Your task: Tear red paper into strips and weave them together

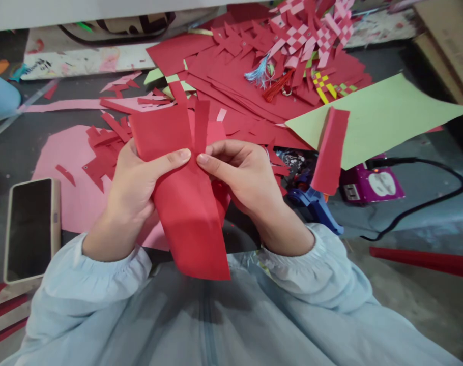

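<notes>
A sheet of red paper (189, 218) hangs between my hands above the table's near edge, its lower end curling toward me. My left hand (136, 178) grips its left side, thumb pressed on the front face and fingers hidden behind. On the right, my right hand (242, 173) pinches the paper's right edge between thumb and forefinger. A narrow red strip (201, 124) stands up from that pinch; whether it is joined to the sheet I cannot tell. Red paper scraps (105, 147) lie behind my left hand on a pink sheet (59, 157).
A phone (29, 229) lies at left. Woven paper pieces with tassels (262, 71) and stacked red sheets (231, 96) cover the back. At right are a green sheet (387, 112), a folded red piece (333, 152), a blue tool (315, 206) and a purple box (376, 185) with a black cable.
</notes>
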`<state>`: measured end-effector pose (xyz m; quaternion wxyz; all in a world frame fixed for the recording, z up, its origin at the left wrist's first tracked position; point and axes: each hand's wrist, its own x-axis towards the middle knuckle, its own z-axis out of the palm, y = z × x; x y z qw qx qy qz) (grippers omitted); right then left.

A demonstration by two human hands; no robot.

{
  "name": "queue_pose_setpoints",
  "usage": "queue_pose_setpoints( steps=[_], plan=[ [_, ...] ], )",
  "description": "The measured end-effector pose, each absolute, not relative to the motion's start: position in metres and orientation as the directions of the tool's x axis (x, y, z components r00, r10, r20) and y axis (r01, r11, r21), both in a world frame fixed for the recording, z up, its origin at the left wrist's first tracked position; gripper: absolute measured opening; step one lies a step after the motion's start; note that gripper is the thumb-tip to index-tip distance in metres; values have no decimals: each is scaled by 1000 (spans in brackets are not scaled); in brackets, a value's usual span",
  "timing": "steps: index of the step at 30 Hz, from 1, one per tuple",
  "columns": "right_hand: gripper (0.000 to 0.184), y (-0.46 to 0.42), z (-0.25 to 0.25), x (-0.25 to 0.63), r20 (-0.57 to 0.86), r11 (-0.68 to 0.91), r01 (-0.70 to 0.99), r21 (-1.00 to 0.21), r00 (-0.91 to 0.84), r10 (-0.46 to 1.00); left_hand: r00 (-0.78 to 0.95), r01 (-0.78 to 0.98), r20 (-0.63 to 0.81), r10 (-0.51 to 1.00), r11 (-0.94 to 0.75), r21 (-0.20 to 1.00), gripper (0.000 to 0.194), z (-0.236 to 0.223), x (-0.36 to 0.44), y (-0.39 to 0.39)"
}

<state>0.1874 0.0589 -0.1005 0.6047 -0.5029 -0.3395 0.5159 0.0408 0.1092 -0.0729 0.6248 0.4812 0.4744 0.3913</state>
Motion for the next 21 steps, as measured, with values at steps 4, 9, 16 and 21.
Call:
queue_pose_setpoints(
  steps=[4,9,16,21],
  plan=[
    [35,59,-102,186,-105,-34,-272,-962,253,962,226,-39,-204,953,218,975,29,-73,42,109],
    [35,58,-102,186,-101,-25,-278,-960,262,960,240,-21,-202,950,213,977,34,-73,41,108],
    [33,56,-105,190,-118,-64,-258,-964,201,972,238,-24,-191,952,203,979,36,-73,41,109],
    [34,57,-104,187,-89,-18,-293,-956,231,969,239,-17,-192,952,201,979,37,-71,42,109]
  ],
)
